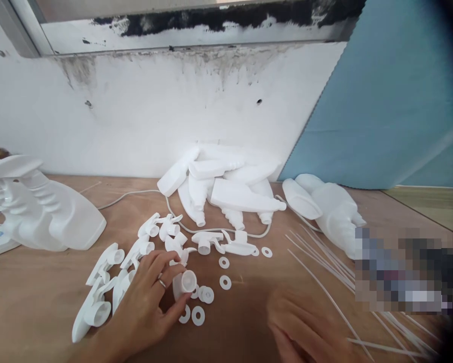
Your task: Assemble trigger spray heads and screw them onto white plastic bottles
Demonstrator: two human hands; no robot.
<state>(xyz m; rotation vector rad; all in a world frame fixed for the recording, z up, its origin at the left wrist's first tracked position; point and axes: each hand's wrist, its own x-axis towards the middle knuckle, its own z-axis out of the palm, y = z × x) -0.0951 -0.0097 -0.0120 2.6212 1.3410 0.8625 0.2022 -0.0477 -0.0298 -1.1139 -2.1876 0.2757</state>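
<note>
My left hand is closed around a white spray trigger head, its round collar opening turned up toward me. Under and beside its fingers lie flat white washers. Further white trigger heads are spread on the wooden table to the left of this hand and behind it. My right hand, blurred by motion, is low over the table at the right of the washers. Its fingers are smeared, so what they hold, if anything, does not show. Thin white tubes lie to its right.
White plastic bottles are heaped against the wall, with more bottles at the left and others at the right. A thin grey cable runs across the table. A blue sheet hangs at the right; a pixelated patch covers the right edge.
</note>
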